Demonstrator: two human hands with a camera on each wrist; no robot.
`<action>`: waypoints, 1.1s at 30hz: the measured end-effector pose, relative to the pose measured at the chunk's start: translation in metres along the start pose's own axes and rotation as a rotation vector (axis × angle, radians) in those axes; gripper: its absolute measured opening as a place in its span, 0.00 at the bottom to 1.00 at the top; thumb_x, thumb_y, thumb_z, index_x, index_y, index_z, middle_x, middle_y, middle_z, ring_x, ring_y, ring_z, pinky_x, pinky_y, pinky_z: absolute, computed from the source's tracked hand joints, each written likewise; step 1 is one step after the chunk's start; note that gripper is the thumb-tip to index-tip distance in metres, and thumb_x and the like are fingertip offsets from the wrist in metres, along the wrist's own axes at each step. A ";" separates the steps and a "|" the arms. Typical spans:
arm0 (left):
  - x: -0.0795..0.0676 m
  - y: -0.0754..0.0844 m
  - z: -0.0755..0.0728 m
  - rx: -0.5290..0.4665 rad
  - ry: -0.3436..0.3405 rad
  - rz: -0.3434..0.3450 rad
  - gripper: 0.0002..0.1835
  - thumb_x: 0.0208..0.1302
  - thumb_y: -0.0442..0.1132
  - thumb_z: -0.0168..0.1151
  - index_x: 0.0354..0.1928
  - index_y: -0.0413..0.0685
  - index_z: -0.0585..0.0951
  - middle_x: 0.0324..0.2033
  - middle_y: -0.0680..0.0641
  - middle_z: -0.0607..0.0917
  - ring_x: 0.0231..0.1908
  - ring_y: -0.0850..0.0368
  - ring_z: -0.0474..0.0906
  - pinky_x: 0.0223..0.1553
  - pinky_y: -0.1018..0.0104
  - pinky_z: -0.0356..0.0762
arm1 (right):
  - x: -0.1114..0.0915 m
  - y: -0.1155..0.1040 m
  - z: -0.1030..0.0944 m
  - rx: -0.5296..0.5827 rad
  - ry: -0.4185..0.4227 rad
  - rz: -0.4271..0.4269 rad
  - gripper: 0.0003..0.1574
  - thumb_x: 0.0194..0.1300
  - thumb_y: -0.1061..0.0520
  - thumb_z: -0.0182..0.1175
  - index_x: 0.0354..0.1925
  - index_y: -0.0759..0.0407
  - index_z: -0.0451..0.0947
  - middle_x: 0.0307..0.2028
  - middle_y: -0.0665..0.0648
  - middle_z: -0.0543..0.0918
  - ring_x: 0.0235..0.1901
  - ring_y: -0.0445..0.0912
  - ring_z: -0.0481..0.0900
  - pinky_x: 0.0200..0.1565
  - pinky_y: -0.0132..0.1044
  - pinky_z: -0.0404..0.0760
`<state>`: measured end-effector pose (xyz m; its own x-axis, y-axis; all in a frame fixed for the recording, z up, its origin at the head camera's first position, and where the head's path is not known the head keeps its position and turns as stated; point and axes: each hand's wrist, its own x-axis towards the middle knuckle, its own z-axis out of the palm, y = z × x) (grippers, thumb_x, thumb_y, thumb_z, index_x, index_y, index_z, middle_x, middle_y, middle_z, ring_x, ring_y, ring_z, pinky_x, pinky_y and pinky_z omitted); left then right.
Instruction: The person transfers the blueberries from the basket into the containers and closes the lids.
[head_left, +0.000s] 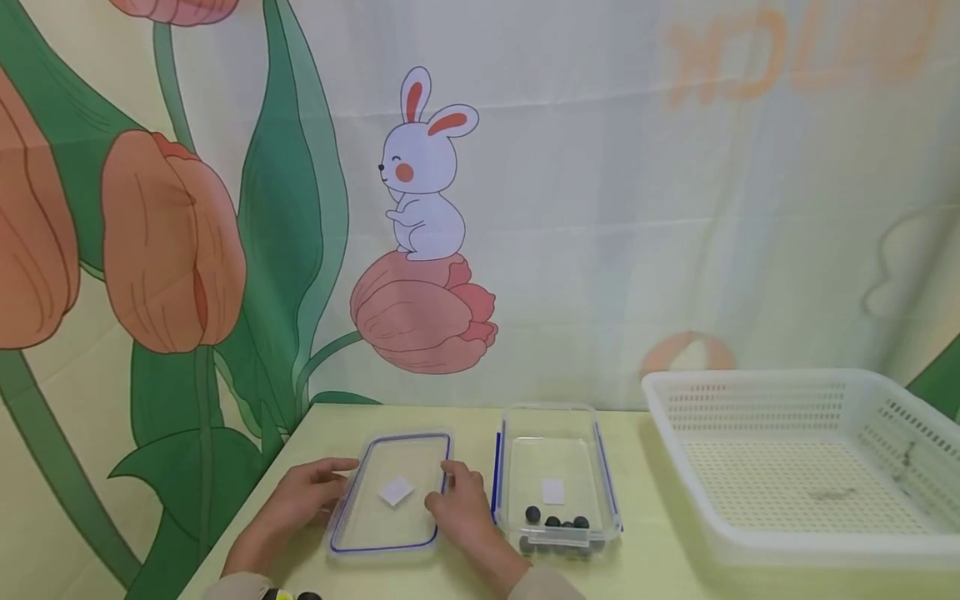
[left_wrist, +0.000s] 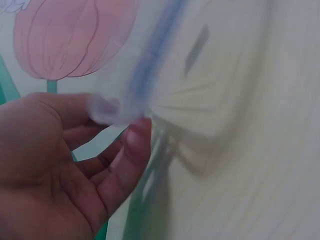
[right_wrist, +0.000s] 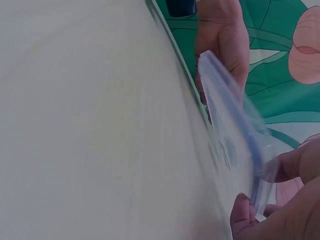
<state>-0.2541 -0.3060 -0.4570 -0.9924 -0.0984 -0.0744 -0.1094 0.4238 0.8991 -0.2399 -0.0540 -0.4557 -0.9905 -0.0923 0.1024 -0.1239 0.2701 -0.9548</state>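
A clear plastic lid (head_left: 382, 525) with a blue sealing strip and a white label (head_left: 397, 490) is held at both long sides, low over the table. My left hand (head_left: 300, 500) grips its left edge; in the left wrist view the lid's blurred rim lies between the thumb (left_wrist: 131, 155) and fingers. On the opposite edge my right hand (head_left: 467, 510) pinches the rim, as the right wrist view also shows. Just right of that hand stands a clear plastic box (head_left: 555, 454) with blue-edged sides. Several small black balls (head_left: 532, 514) and a white label (head_left: 552, 492) show in it.
A large white perforated basket (head_left: 720, 525) stands at the right of the pale yellow table (head_left: 637, 575). Behind the table hangs a cloth (head_left: 570, 250) printed with tulips and a rabbit. The table's left edge runs beside the left forearm.
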 end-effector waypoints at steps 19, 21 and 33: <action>-0.027 0.079 0.000 -0.312 0.046 0.301 0.21 0.78 0.34 0.62 0.69 0.36 0.79 0.49 0.49 0.87 0.47 0.59 0.85 0.50 0.67 0.87 | -0.011 -0.069 -0.095 0.219 0.001 -0.141 0.25 0.76 0.67 0.52 0.65 0.59 0.82 0.53 0.60 0.82 0.42 0.48 0.83 0.51 0.45 0.86; -0.030 0.089 0.008 -0.299 0.046 0.346 0.22 0.76 0.33 0.65 0.69 0.36 0.79 0.48 0.48 0.87 0.48 0.59 0.85 0.51 0.68 0.86 | -0.012 -0.069 -0.108 0.201 0.014 -0.151 0.25 0.76 0.69 0.54 0.65 0.58 0.82 0.54 0.60 0.82 0.44 0.48 0.83 0.50 0.40 0.86; -0.023 0.139 0.071 -0.275 0.078 0.525 0.22 0.70 0.28 0.70 0.64 0.44 0.85 0.49 0.41 0.86 0.51 0.53 0.83 0.55 0.68 0.83 | -0.009 -0.066 -0.192 0.144 0.078 -0.260 0.21 0.75 0.64 0.65 0.64 0.57 0.84 0.51 0.59 0.85 0.48 0.47 0.82 0.47 0.29 0.82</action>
<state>-0.2509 -0.1815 -0.3610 -0.9015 -0.0093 0.4326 0.4235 0.1864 0.8865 -0.2347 0.1127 -0.3399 -0.9292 -0.0652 0.3639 -0.3691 0.1078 -0.9231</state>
